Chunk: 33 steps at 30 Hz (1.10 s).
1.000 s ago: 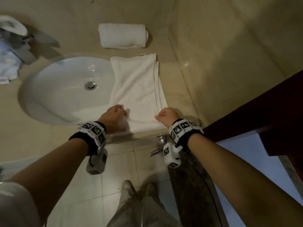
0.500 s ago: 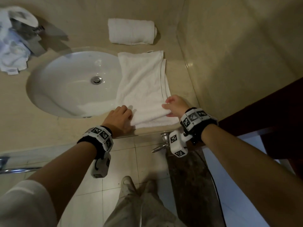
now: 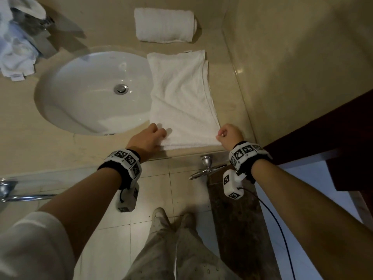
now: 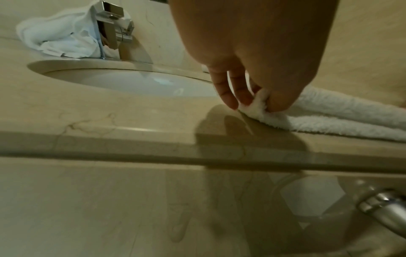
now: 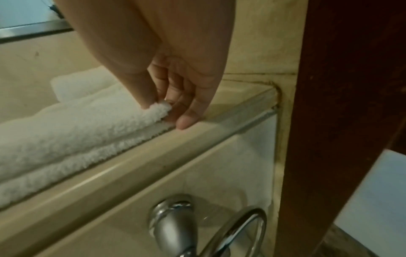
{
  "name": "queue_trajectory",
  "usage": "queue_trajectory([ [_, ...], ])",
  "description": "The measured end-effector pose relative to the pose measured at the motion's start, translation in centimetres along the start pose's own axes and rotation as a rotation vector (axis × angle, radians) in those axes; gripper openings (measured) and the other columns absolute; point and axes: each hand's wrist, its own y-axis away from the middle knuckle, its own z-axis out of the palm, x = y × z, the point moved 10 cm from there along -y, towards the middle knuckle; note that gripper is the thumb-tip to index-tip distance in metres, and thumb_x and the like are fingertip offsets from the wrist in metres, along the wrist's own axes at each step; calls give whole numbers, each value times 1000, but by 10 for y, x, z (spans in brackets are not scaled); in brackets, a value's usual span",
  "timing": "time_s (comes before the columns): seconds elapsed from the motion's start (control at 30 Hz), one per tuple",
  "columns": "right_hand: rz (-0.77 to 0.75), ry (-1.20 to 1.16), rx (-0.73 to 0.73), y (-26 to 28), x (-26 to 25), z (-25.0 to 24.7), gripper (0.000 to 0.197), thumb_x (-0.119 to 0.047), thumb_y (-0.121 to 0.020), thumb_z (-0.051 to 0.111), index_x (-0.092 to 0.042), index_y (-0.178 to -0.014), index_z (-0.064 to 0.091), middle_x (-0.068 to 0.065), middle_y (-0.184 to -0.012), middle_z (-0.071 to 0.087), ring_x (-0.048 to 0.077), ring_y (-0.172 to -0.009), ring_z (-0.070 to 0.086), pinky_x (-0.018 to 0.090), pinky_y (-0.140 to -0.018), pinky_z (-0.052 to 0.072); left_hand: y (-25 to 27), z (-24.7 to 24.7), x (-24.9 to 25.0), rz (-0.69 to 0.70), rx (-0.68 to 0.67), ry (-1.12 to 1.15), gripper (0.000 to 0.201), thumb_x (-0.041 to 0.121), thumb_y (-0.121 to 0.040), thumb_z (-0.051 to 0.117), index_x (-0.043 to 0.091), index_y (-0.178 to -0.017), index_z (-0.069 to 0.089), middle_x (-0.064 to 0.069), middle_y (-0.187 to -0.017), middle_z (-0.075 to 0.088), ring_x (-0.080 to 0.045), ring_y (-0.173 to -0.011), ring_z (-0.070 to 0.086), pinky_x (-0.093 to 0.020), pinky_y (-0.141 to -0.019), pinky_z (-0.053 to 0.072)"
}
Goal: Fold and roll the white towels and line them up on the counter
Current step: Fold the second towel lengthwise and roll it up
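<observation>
Setting: a beige stone counter (image 3: pixel 60 142) in a bathroom, seen from above, with a round white sink (image 3: pixel 86 93) set into it.
Folded towel: a white towel (image 3: pixel 181 102), folded into a long strip, lies flat on the counter just right of the sink, its left edge overlapping the basin rim and its near end at the counter's front edge.
Left hand: the left hand (image 3: pixel 146 139) pinches the near left corner of the folded towel between thumb and fingers (image 4: pixel 228 97), lifting that corner slightly off the stone.
Right hand: the right hand (image 3: pixel 229 136) pinches the near right corner of the same towel, thumb on top and fingers (image 5: pixel 189 120) curled beneath, one fingertip touching the counter edge.
Rolled towel: a finished white roll (image 3: pixel 164 25) lies crosswise at the back of the counter, just beyond the flat towel's far end and apart from it.
Other items: a crumpled white cloth (image 3: pixel 16 53) sits beside the chrome tap (image 4: pixel 112 33) at the back left; a chrome towel ring (image 3: pixel 207 166) hangs below the counter front.
</observation>
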Motion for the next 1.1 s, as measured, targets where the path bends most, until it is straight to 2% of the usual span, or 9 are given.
queue_trajectory([
  [0.13, -9, 315, -186, -5, -9, 13, 8, -16, -91, 57, -11, -87, 51, 4, -89, 54, 21, -88, 52, 28, -78, 44, 3, 2, -6, 16, -74, 30, 25, 27, -89, 57, 15, -110, 54, -5, -114, 49, -29, -98, 54, -31, -76, 39],
  [0.27, 15, 733, -463, -5, 1, 32, 33, -34, -82, 66, -9, -103, 66, 5, -105, 67, 25, -96, 63, 35, -86, 53, 5, 13, 0, 39, -374, -11, 17, 35, -85, 62, 23, -95, 57, 2, -98, 55, -16, -87, 51, -24, -73, 37],
  [0.37, 7, 794, -518, -6, 0, 33, 34, -40, -81, 65, -10, -97, 66, 2, -96, 66, 23, -90, 63, 32, -78, 52, 6, 17, -4, -97, -584, 150, 33, 29, -83, 68, 7, -106, 63, 0, -83, 59, -14, -73, 52, -18, -62, 40],
  [0.47, 40, 532, -361, -19, -19, 10, 32, -38, -88, 57, -9, -74, 56, 3, -74, 56, 21, -71, 55, 25, -63, 42, -14, -14, -14, -140, -399, 244, 28, 24, -88, 62, 1, -104, 64, -3, -77, 61, -9, -61, 52, -12, -53, 40],
  [0.57, 18, 115, -173, -41, -44, -11, 17, -23, -91, 54, -8, -84, 54, 11, -81, 55, 21, -74, 52, 30, -68, 42, -33, -54, -28, -179, -133, 328, 18, 22, -90, 59, 6, -97, 64, -4, -83, 62, -10, -64, 54, -17, -58, 40],
  [0.73, 48, -237, -38, -80, -74, -18, 16, -20, -90, 54, -8, -100, 57, 5, -80, 60, 20, -74, 58, 30, -70, 52, -67, -89, -55, -219, 91, 432, 16, 22, -90, 58, 10, -98, 64, -4, -91, 62, -18, -86, 55, -25, -77, 40],
  [0.87, 95, -294, 48, -117, -96, -21, 35, -26, -90, 55, -7, -119, 55, 12, -116, 62, 29, -106, 61, 41, -95, 50, -112, -100, -75, -195, 152, 502, 7, 22, -89, 59, 16, -94, 60, -3, -97, 62, -20, -92, 57, -28, -80, 42],
  [1.03, 152, -274, 121, -171, -118, -24, 39, -29, -93, 52, -3, -122, 52, 12, -115, 59, 30, -114, 56, 26, -84, 41, -171, -123, -78, -131, 173, 501, 25, 18, -87, 63, 6, -109, 60, -12, -113, 58, -22, -101, 54, -25, -86, 38],
  [1.1, 191, -303, 135, -183, -122, -26, 47, -30, -92, 54, -3, -130, 45, 12, -127, 54, 28, -120, 51, 24, -88, 39, -190, -125, -74, -106, 145, 484, 27, 18, -87, 62, 6, -112, 59, -12, -115, 55, -24, -108, 52, -21, -85, 34],
])
